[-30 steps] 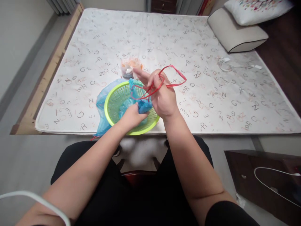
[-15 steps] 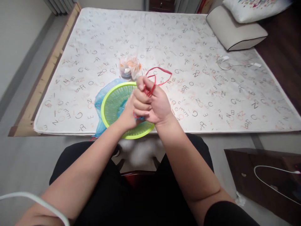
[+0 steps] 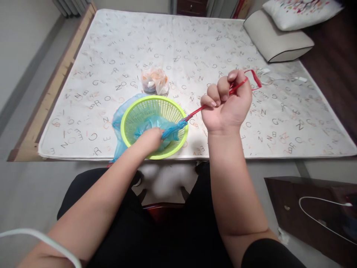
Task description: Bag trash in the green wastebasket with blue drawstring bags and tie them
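A blue plastic bag (image 3: 173,130) with a red drawstring (image 3: 196,110) is gathered into a twisted neck and lies partly inside a lime-green basket (image 3: 182,149). My left hand (image 3: 152,139) is closed round the bag's neck, inside the basket; its fingers are mostly hidden from me. Raised to the right of the basket, my right hand (image 3: 227,102) is closed on the drawstring, palm toward me, and a red loop sticks out past the thumb. The string runs taut between the bag and this hand. More blue plastic (image 3: 119,119) spreads under and left of the basket.
Behind the basket sits a clear-and-orange plastic bag (image 3: 154,80) on the letter-printed mattress (image 3: 111,48). Pillows (image 3: 279,39) lie at the far right, with a white cable (image 3: 272,79) nearer. A dark brown piece of furniture (image 3: 281,190) stands at lower right.
My right hand has moved right and slightly up, away from my left hand, drawing the red drawstring out straight. My left hand has shifted lower into the basket, and the bag's twisted neck now shows.
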The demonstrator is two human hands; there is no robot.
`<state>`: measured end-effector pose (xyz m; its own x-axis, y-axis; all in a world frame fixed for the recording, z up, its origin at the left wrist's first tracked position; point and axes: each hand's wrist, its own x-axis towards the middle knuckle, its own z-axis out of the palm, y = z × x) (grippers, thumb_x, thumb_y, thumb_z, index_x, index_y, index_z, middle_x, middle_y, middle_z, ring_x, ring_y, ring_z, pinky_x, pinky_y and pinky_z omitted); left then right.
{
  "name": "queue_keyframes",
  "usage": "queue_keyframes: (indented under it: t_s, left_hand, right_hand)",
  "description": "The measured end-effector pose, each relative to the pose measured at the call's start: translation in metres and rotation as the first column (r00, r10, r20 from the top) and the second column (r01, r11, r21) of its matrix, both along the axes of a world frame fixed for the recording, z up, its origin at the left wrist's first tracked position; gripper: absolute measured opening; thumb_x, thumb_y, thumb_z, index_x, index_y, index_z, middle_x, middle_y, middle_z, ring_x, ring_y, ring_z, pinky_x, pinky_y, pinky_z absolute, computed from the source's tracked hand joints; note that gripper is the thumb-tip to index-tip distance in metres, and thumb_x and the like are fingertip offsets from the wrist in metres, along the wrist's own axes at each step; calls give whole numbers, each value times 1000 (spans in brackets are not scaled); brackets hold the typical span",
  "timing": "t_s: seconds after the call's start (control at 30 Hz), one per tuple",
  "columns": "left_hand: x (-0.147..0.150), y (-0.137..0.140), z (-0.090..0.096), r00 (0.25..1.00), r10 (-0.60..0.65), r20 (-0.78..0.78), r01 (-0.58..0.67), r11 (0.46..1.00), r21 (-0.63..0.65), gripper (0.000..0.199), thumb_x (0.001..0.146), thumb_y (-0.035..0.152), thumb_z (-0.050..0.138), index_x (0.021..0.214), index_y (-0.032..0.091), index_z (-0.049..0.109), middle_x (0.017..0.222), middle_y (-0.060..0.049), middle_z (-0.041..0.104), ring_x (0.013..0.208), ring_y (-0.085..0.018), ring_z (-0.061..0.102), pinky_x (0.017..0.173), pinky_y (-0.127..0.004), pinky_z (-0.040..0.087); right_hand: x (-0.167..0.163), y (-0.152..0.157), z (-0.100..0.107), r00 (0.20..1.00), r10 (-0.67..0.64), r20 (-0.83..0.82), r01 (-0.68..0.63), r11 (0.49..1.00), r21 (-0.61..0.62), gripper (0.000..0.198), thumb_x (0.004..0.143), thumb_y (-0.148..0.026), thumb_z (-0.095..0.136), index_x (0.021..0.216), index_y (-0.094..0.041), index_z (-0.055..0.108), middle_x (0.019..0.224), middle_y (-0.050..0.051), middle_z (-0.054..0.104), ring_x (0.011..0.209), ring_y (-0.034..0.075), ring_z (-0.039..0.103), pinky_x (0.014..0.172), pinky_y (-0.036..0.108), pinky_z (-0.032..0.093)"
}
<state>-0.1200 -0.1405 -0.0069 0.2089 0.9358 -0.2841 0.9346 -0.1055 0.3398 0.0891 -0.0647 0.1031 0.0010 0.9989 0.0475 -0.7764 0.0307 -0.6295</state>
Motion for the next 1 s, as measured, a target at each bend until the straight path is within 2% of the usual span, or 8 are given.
queue_keyframes:
  t_s: [0.1,0.23,0.3,0.4,0.5,0.6,0.77,1.0]
  left_hand:
    - [2,-3,14,997,-14,78,4,992,129,25,87,30,72,110,23,76,115,-13,73,111,-35,68,99,-48,51]
    - [11,-5,28,870,-57,490,-66,971,229,75,81,49,83,147,23,57,145,-13,62,135,-37,57,118,-55,39]
    - [16,-5,27,740,-70,669,-77,979,187,85,81,52,82,153,22,49,146,-13,61,130,-35,60,114,-51,44]
    - [23,-4,21,646,23,763,-106,993,60,61,91,50,72,141,19,58,118,-10,72,105,-28,69,97,-44,55]
    - [24,-5,16,734,85,674,-96,995,-21,28,96,42,64,109,19,70,91,-5,73,88,-25,69,86,-40,55]
    - [19,-4,15,859,36,510,-25,999,-27,14,95,30,60,96,21,71,94,-4,75,91,-26,70,86,-38,53]
    - [11,-2,18,982,55,181,-45,997,-56,19,96,26,57,104,24,74,92,-8,76,88,-30,72,81,-39,52]
    - [-1,2,20,997,61,-58,-67,990,-125,35,100,26,49,127,24,71,104,-13,79,95,-34,74,86,-41,53]
  right_hand:
    - [-1,1,-3,1000,-10,-1,10,1000,21,42,98,-56,62,72,-25,49,55,-9,17,43,9,14,40,23,13]
    - [-16,-9,-1,996,78,43,-81,995,65,48,88,-68,69,74,-26,51,57,-8,20,46,9,17,42,24,14]
    - [-25,-15,1,986,149,68,-153,986,61,53,83,-76,69,75,-27,53,57,-8,22,47,10,18,43,25,15]
    - [-32,-21,6,968,216,128,-224,973,51,59,79,-86,65,76,-28,54,56,-8,23,48,11,19,43,26,16]
    - [-27,-20,9,960,217,179,-233,970,69,61,78,-88,64,76,-28,53,54,-8,22,45,11,19,42,26,16]
    - [-14,-11,9,974,125,190,-137,989,51,54,87,-79,65,78,-28,50,53,-9,22,43,10,20,40,25,16]
    - [8,10,-5,953,-163,256,181,982,-47,41,101,-58,59,79,-27,45,58,-9,29,42,9,24,37,23,22]
    - [7,18,-32,928,-221,299,256,963,-82,26,104,-44,54,86,-26,48,66,-8,43,53,9,50,51,20,45]
